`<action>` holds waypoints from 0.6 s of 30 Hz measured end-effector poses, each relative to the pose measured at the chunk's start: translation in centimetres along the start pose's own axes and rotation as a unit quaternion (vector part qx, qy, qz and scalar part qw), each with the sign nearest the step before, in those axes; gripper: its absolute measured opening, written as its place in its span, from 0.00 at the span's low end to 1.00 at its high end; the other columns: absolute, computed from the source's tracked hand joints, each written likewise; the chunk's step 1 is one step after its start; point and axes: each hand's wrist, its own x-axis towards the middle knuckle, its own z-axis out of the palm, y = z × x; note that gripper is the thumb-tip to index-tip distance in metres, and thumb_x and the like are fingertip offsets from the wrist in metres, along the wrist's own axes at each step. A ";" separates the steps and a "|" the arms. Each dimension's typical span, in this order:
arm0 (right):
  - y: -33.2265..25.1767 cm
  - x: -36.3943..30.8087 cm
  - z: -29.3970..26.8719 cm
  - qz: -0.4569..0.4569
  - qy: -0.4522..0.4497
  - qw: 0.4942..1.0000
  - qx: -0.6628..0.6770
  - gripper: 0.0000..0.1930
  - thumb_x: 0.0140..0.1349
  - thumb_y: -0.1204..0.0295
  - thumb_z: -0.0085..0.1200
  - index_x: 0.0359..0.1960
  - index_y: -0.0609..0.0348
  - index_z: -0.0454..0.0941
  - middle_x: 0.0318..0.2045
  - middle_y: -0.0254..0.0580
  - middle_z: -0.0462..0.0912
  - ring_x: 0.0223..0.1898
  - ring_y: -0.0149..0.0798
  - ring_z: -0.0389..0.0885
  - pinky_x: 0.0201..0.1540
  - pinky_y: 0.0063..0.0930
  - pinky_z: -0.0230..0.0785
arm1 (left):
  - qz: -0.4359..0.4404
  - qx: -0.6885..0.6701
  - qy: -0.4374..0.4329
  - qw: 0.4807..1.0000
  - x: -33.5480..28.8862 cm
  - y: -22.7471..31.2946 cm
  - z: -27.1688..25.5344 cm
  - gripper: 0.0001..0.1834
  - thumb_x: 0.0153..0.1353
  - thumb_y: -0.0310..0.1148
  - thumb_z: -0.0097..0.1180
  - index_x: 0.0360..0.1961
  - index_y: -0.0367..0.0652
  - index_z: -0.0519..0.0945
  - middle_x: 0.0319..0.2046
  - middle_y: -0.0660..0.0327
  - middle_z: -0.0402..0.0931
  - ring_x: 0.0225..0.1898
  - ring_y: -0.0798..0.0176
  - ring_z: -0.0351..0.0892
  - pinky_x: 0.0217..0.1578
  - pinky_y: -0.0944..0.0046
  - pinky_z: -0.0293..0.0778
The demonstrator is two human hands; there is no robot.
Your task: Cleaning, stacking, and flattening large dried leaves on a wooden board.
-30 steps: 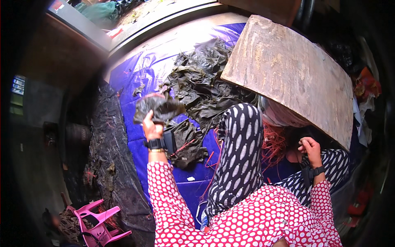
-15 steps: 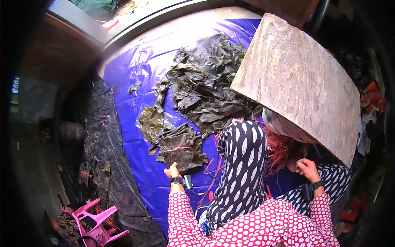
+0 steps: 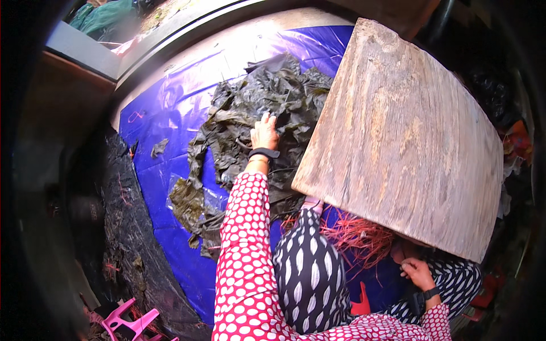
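So the seaweed [image 3: 261,119] is a big dark, wet, crumpled heap (greenish-black sheets, all tangled) spread flat on the blue tarp [image 3: 165,187], its right edge tucked against the wooden board [image 3: 404,142].

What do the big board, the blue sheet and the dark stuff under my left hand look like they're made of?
The board looks like bare, weathered wood: grey-brown with streaky grain, no paint. The blue sheet seems plastic tarpaulin: glossy, creased, catching highlights. The dark heap that the left hand rests on looks like wet seaweed or limp leaves: thin, crumpled, dark green, shiny; which one I cannot tell.
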 end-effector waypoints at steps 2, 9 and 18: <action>0.7 0.2 -0.2 0.021 -0.002 1.000 0.001 0.10 0.59 0.71 0.51 0.37 0.65 0.77 0.27 0.35 0.80 0.25 0.27 0.78 0.28 0.19 0.69 | -0.013 0.036 -0.046 0.998 2.0 0.1 1.2 0.15 0.55 0.28 0.47 0.46 0.48 0.69 0.50 0.55 0.66 0.39 0.46 0.76 0.36 0.48 0.73; 0.2 0.6 0.3 0.023 -0.021 0.999 0.017 0.09 0.57 0.72 0.54 0.38 0.64 0.77 0.27 0.35 0.80 0.26 0.27 0.79 0.30 0.19 0.69 | -0.128 0.092 -0.093 0.983 -0.3 -2.0 2.6 0.06 0.57 0.32 0.47 0.34 0.43 0.74 0.35 0.51 0.73 0.36 0.46 0.78 0.34 0.52 0.75; -0.6 -0.3 1.0 -0.095 0.002 0.994 -0.059 0.11 0.56 0.70 0.54 0.37 0.66 0.78 0.23 0.40 0.81 0.24 0.28 0.79 0.29 0.22 0.71 | -0.178 -0.016 -0.041 0.983 -5.4 -2.1 -5.4 0.12 0.46 0.33 0.53 0.34 0.49 0.80 0.37 0.54 0.75 0.39 0.46 0.76 0.38 0.50 0.73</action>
